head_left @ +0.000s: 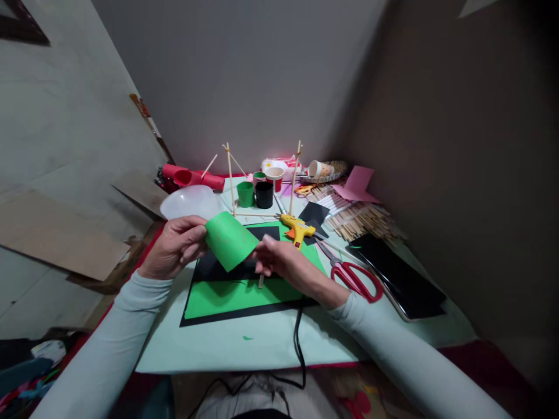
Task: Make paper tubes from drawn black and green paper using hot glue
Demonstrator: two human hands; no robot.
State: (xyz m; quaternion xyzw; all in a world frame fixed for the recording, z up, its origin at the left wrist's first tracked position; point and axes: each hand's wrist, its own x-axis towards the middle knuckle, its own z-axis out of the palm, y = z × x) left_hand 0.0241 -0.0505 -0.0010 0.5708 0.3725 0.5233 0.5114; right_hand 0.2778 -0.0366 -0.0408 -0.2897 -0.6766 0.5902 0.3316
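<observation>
A curved piece of green paper point(230, 240) is held up between my two hands above the table. My left hand point(177, 244) pinches its left edge between thumb and fingers. At its lower right edge, the fingers of my right hand point(279, 259) are closed on the paper. Below lie green and black sheets point(227, 299), stacked on the pale tabletop. Close beyond my right hand rests a yellow hot glue gun point(299, 228). Scissors with red handles point(356, 279) lie to the right of that hand.
Green point(245, 194) and black point(264, 195) cups stand at the back between upright wooden sticks point(230, 177). Bundled sticks point(362, 218) and black sheets point(397, 276) lie on the right. A white bowl point(191, 202) sits at the left. A black cable point(298, 343) hangs over the front edge.
</observation>
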